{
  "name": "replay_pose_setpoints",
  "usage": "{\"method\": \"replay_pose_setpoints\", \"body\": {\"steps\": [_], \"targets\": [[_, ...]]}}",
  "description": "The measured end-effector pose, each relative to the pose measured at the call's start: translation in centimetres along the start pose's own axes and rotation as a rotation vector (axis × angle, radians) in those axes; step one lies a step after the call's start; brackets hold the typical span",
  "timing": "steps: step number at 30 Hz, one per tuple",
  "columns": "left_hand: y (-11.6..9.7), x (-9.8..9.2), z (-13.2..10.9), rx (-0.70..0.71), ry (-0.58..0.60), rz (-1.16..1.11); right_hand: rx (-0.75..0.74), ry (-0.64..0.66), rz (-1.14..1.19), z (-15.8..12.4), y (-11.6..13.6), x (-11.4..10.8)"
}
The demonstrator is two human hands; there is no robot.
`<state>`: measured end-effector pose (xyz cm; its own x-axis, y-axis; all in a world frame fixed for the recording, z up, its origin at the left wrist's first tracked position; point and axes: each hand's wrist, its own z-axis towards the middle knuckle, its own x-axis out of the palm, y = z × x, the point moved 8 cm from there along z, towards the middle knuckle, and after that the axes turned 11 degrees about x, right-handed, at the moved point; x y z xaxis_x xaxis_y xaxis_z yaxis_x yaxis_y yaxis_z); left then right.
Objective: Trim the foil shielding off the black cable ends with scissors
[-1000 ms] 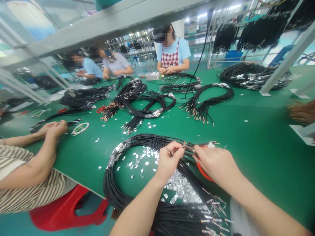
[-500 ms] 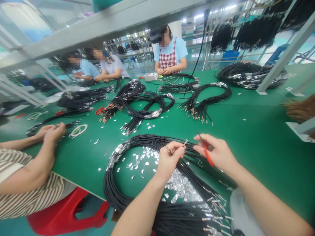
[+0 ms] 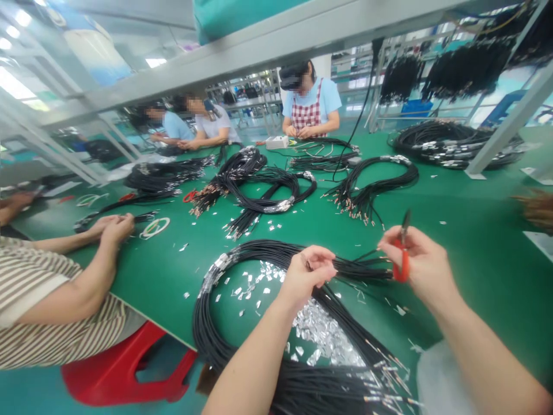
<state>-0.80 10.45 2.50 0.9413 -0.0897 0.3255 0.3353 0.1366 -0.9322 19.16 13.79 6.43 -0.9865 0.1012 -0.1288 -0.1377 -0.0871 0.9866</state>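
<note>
My right hand (image 3: pixel 425 265) grips scissors with red handles (image 3: pixel 401 268), the dark blades pointing up. Its thumb and index finger meet at the end of a thin black cable. My left hand (image 3: pixel 309 274) hovers over the near bundle of black cables (image 3: pixel 207 323), fingers loosely curled and apart from the thumb; I see nothing held between them. Silvery wrapping (image 3: pixel 222 262) surrounds part of this coiled bundle. Many small silver foil scraps (image 3: pixel 324 328) lie inside the loop. Bare cable ends fan out at the lower right.
More cable coils (image 3: pixel 259 199) lie farther back on the green table (image 3: pixel 466 242). A co-worker in a striped shirt (image 3: pixel 56 288) works at the left, near a red stool (image 3: pixel 112 369). Other people sit across. A grey shelf beam (image 3: pixel 259 55) crosses above; a metal post (image 3: pixel 501 132) stands right.
My right hand has moved right, away from my left hand, and the scissors now point upward. The coppery cable end seen in my left fingers no longer shows there. The view has shifted slightly.
</note>
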Motion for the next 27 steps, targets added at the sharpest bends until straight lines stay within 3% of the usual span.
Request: {"method": "replay_pose_setpoints", "body": {"steps": [2,6,9,10,12,16,20,25,27], "targets": [[-0.4,0.0,0.3,0.007,0.037,-0.069,0.025,-0.019,-0.122,1.6,-1.0,-1.6],[-0.9,0.3,0.6,-0.003,0.112,-0.141,0.122,0.099,-0.431,3.5,-3.2,-2.8],[-0.5,0.4,0.5,-0.040,0.103,-0.130,0.017,-0.086,-0.661,2.5,-0.8,-3.9],[-0.2,0.4,0.4,-0.047,0.095,-0.109,-0.041,-0.159,-0.587,1.5,0.5,-4.1],[0.3,0.9,0.0,-0.058,0.105,-0.027,-0.054,-0.159,-0.308,-0.5,2.0,-3.1],[1.5,2.5,-1.1,-0.090,0.220,0.212,-0.036,0.095,0.059,-3.4,2.6,2.3],[1.7,2.7,-1.5,-0.064,0.231,0.365,0.028,0.231,0.167,-3.9,1.3,5.1],[2.0,2.6,-1.4,-0.074,0.284,0.406,0.063,0.267,0.195,-3.6,0.4,5.4],[2.0,2.1,-1.3,-0.071,0.220,0.376,0.081,0.270,0.223,-3.3,-0.1,5.4]]}}
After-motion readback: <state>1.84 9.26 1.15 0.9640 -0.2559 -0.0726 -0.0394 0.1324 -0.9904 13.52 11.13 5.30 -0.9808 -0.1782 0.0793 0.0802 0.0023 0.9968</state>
